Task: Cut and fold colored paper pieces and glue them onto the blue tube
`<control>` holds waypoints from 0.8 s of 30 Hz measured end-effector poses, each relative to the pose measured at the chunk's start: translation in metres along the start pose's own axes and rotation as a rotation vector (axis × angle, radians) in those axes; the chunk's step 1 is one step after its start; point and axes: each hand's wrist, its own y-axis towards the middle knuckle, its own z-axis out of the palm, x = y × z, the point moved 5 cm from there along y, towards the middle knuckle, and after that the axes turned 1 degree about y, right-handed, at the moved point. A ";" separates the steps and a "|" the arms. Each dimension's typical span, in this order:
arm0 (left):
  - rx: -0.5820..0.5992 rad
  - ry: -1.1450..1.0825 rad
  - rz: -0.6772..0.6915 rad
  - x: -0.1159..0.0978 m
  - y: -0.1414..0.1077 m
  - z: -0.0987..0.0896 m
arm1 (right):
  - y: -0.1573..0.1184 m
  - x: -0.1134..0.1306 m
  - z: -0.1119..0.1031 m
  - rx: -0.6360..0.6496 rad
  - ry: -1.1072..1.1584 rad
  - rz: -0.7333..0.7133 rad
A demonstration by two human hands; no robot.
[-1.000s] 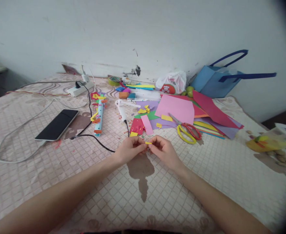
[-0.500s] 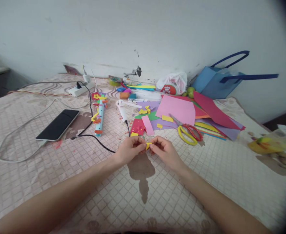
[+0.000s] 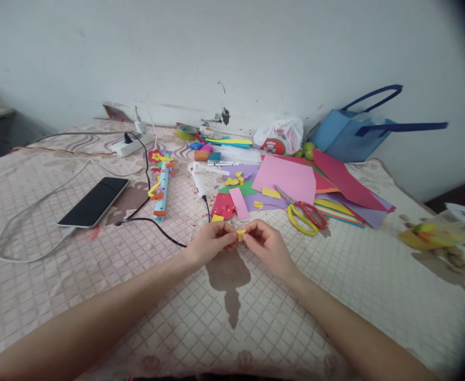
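Between my two hands is a small yellow paper piece (image 3: 240, 234), pinched from both sides by thumbs and fingertips. My left hand (image 3: 212, 242) is closed on its left end, my right hand (image 3: 266, 244) on its right end. Just beyond them lie a red paper square (image 3: 223, 204) with small scraps on it and a pink paper strip (image 3: 239, 203). Scissors (image 3: 302, 216) with yellow and red handles rest to the right of my right hand. A white glue gun (image 3: 198, 181) lies past my left hand, its black cord running toward me.
Left of the glue gun stands a light-blue strip (image 3: 161, 193) decorated with colourful pieces. A phone (image 3: 94, 202) is plugged into a cable at left, near a power strip (image 3: 132, 145). Coloured sheets (image 3: 285, 177), a blue bag (image 3: 351, 135) and a plastic container (image 3: 440, 230) occupy the right.
Both hands still pinch the yellow paper piece, which has turned slightly between the fingertips. The whole view has shifted a little; the other objects look unmoved.
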 end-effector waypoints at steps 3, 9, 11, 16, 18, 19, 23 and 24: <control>-0.006 -0.018 -0.010 -0.001 -0.001 -0.001 | -0.001 0.003 0.000 -0.015 -0.039 -0.033; 0.012 -0.140 -0.082 0.003 0.000 0.000 | -0.004 0.013 -0.001 -0.046 -0.151 -0.162; 0.023 -0.188 -0.106 0.003 0.000 0.000 | -0.006 0.018 -0.001 -0.050 -0.209 -0.234; 0.037 -0.241 -0.152 0.005 0.000 0.000 | -0.008 0.024 -0.001 -0.034 -0.355 -0.411; 0.038 -0.250 -0.161 0.006 0.000 -0.001 | -0.009 0.024 0.000 -0.008 -0.404 -0.465; 0.037 -0.251 -0.165 0.006 0.000 -0.001 | -0.009 0.024 0.000 0.004 -0.423 -0.484; 0.041 -0.229 -0.160 0.005 0.000 -0.001 | -0.010 0.023 0.000 -0.005 -0.428 -0.481; 0.041 -0.213 -0.149 0.004 0.000 -0.001 | -0.009 0.023 0.000 -0.014 -0.415 -0.460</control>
